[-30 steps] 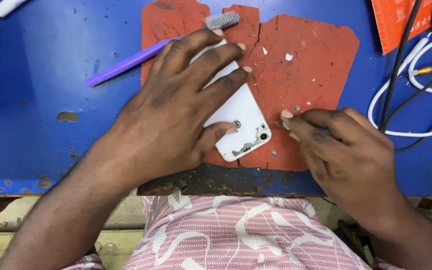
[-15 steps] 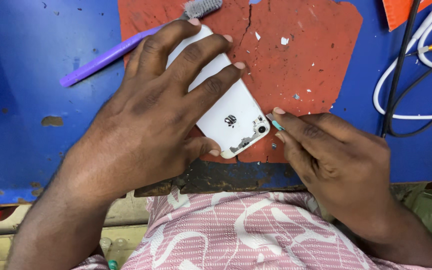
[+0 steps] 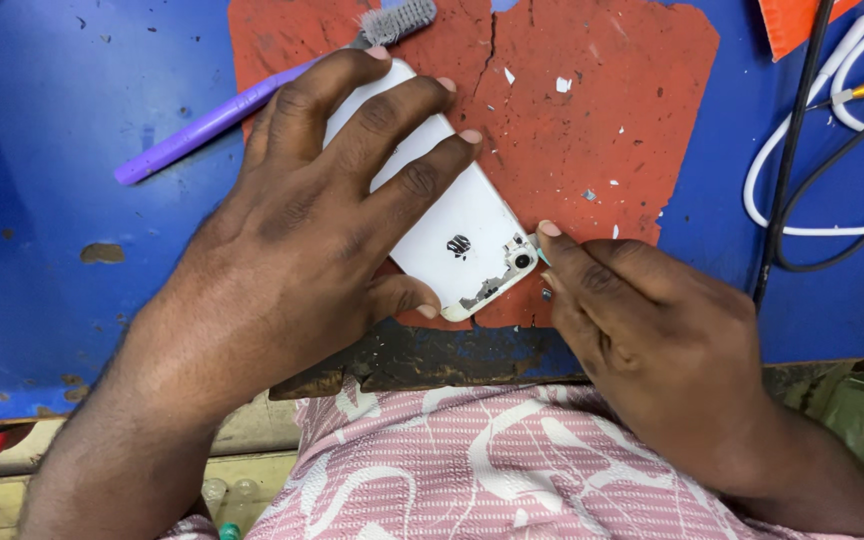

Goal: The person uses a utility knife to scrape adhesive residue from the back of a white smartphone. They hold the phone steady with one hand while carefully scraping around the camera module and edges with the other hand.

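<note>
A white phone (image 3: 462, 235) lies back-up on a worn red mat (image 3: 592, 130), its camera corner pointing toward me. My left hand (image 3: 312, 220) presses flat over most of the phone, fingers spread along its upper half and thumb under its near edge. My right hand (image 3: 642, 330) is pinched around a small thin tool (image 3: 542, 258) whose tip touches the phone's corner beside the camera lens. Most of the tool is hidden inside the fingers.
A purple toothbrush (image 3: 222, 115) with grey bristles lies at the mat's upper left on the blue bench (image 3: 52, 180). White and black cables (image 3: 812, 170) coil at the right. An orange sheet (image 3: 787, 20) sits top right. Small white chips dot the mat.
The view has drifted slightly, so the phone and hands sit a little higher in the frame. My right hand's tool tip has stayed at the phone's camera corner; my left hand keeps pressing it down.
</note>
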Motion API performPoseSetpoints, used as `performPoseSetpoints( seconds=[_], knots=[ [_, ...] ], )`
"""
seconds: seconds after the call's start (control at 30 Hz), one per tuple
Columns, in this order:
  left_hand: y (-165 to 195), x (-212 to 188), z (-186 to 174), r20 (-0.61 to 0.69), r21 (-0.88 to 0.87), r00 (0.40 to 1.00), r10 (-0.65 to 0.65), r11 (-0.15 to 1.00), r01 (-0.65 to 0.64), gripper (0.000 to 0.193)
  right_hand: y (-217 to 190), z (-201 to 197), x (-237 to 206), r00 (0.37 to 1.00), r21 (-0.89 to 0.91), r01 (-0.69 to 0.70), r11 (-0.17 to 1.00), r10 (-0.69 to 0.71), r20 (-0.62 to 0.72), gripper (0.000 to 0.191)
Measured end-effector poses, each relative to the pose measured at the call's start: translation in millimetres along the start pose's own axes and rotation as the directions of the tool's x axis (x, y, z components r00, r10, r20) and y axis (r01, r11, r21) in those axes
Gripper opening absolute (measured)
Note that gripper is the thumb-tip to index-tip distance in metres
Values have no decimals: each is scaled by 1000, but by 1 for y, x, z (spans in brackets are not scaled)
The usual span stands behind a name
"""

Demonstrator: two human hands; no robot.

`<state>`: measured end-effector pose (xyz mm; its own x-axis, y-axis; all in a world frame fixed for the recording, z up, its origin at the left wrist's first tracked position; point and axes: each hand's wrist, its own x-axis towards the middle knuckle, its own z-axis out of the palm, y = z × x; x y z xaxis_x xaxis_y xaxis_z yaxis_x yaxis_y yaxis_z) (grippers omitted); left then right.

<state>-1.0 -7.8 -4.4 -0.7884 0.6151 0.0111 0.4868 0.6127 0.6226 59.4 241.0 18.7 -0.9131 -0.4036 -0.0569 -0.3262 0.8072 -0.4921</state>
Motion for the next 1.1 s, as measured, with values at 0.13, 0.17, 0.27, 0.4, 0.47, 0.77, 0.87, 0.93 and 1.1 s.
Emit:
performPoseSetpoints(
  seconds=[0.13,0.17,0.27,0.4,0.47,0.77,0.87,0.93,1.1],
  knots=[
    [-1,0,1,5,12,1000,3,1000,-3,97,-2,-2,1,998,-24,35,999,-34,46,47],
    [-1,-1,2,2,4,1000,-2,1000,2,97,-4,-3,1,997,-25,37,999,-35,63,49],
    [-1,-1,3,-9,7,1000,-10,1000,10,97,-6,-4,3,995,-34,54,998,-50,90,52],
    [-3,0,5,-7,16,1000,-3,1000,4,97,1,-8,9,995,50,14,999,-19,95,43],
    [-3,0,5,-8,7,1000,0,1000,0,98,4,-9,10,997,98,-26,995,19,69,38],
    [-2,-1,5,-4,3,1000,1,1000,-1,96,7,5,0,998,137,-32,990,38,-46,38],
    [-1,0,3,-12,7,1000,3,1000,-3,96,7,7,-1,998,136,-27,990,36,-60,38],
    [-1,-1,2,-12,-2,1000,6,1000,-6,97,5,7,-1,997,132,-30,991,40,-71,38],
    [0,0,3,-21,-9,1000,8,1000,-8,98,1,7,-1,998,25,-35,999,36,-51,40]
  ],
)
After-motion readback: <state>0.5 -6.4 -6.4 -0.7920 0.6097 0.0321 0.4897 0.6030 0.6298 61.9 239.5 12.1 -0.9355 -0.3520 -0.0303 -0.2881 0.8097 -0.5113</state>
